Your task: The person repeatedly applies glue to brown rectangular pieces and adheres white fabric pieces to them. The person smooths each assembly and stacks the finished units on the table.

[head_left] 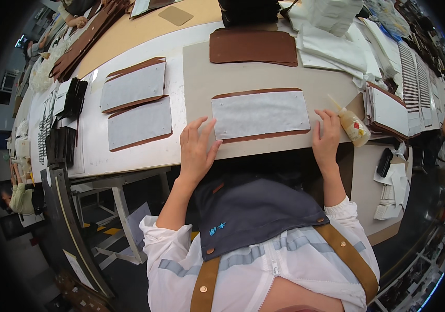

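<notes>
In front of me lies a brown leather panel [260, 93] with a whitish lining sheet [262, 115] on it; brown strips show along its far and near edges. My left hand [197, 148] is at its left edge, fingers spread and holding nothing. At the right edge is my right hand [327, 136], also with fingers apart and nothing in it. Whether the fingertips touch the panel I cannot tell. Just right of my right hand is a squeeze bottle [355, 127] with a thin nozzle and yellowish contents, leaning away from me.
Two similar lined panels [140, 122] overlap at the left. A stack of brown leather panels [253, 48] sits farther back, with a black pile [249, 11] behind it. White sheets [334, 49] and more lined pieces [388, 110] occupy the right. Black folded pieces [61, 145] stand at the left edge.
</notes>
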Motion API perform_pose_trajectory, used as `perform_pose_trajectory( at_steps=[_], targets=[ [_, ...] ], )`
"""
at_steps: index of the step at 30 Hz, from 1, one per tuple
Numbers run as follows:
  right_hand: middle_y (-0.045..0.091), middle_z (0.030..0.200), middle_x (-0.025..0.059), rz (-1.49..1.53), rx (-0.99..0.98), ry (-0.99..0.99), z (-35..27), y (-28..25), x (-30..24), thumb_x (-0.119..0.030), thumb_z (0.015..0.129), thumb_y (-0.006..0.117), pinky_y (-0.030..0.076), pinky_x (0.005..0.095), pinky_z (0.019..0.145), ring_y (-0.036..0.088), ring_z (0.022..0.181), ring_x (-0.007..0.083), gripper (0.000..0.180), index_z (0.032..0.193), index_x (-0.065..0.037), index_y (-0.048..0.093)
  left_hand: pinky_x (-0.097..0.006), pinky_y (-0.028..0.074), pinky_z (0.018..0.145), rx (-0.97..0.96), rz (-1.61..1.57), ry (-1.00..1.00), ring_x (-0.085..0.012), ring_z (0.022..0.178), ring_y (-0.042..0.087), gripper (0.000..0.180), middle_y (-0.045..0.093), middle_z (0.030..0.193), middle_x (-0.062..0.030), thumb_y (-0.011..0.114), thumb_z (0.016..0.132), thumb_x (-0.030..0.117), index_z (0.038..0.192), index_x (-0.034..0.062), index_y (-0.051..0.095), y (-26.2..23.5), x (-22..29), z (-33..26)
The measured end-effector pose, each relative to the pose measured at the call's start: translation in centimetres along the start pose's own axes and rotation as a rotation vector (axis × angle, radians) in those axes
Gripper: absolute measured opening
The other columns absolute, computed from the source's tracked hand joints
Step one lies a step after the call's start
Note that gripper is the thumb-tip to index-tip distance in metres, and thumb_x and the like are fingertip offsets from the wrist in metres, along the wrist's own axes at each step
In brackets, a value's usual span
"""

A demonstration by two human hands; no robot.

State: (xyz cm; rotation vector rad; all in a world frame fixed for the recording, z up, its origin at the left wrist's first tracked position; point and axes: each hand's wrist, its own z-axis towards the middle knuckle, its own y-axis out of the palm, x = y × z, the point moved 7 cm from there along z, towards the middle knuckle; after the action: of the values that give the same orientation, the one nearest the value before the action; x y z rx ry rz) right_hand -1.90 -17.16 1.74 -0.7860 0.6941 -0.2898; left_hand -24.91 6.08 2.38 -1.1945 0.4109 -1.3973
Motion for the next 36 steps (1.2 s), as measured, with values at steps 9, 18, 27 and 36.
perform_pose_trajectory(
  at_steps=[9,18,27,36],
  targets=[
    [0.035,0.157,0.0189,0.017,-0.456,-0.355,0.4,9.4,-8.5,-0.027,0.096,0.059,0.024,0.0456,0.121,0.031,0.147,0.0320,0.066,0.150,0.002,0.036,-0.048,0.027,0.119,-0.187,0.006,0.090,-0.0360,0.147,0.030,0.059,0.036,0.156,-0.0206,0.059,0.095,0.015,0.149,-0.0006,0.039,9.2,2.1,4.1],
    [0.023,0.162,0.0219,-0.160,-0.466,-0.214,0.6,7.4,-2.8,-0.062,0.092,0.056,0.016,0.0444,0.124,0.018,0.153,0.0325,0.097,0.153,0.006,0.025,-0.050,0.011,0.123,-0.350,0.195,0.004,-0.0355,0.154,0.011,0.080,0.016,0.165,-0.0201,0.050,0.101,0.043,0.157,-0.0034,0.017,9.5,1.1,3.5],
    [0.020,0.161,0.0281,-0.156,-0.359,-0.053,1.4,5.9,0.7,-0.058,0.094,0.055,0.017,0.0455,0.123,0.017,0.152,0.0384,0.095,0.152,0.010,0.023,-0.048,0.009,0.124,-0.305,-0.152,-0.205,-0.0348,0.155,0.006,0.087,0.006,0.165,-0.0255,0.048,0.103,0.047,0.158,-0.0046,0.003,6.8,-1.6,2.0],
    [0.037,0.155,0.0213,-0.140,-0.267,-0.054,0.3,4.1,2.1,-0.015,0.100,0.047,0.024,0.0442,0.122,0.032,0.147,0.0343,0.056,0.151,0.004,0.032,-0.043,0.042,0.108,-0.107,-1.545,-0.898,-0.0297,0.139,0.040,0.062,0.038,0.151,-0.0183,0.047,0.107,0.034,0.154,0.0010,0.024,3.6,-5.6,0.8]
  ],
)
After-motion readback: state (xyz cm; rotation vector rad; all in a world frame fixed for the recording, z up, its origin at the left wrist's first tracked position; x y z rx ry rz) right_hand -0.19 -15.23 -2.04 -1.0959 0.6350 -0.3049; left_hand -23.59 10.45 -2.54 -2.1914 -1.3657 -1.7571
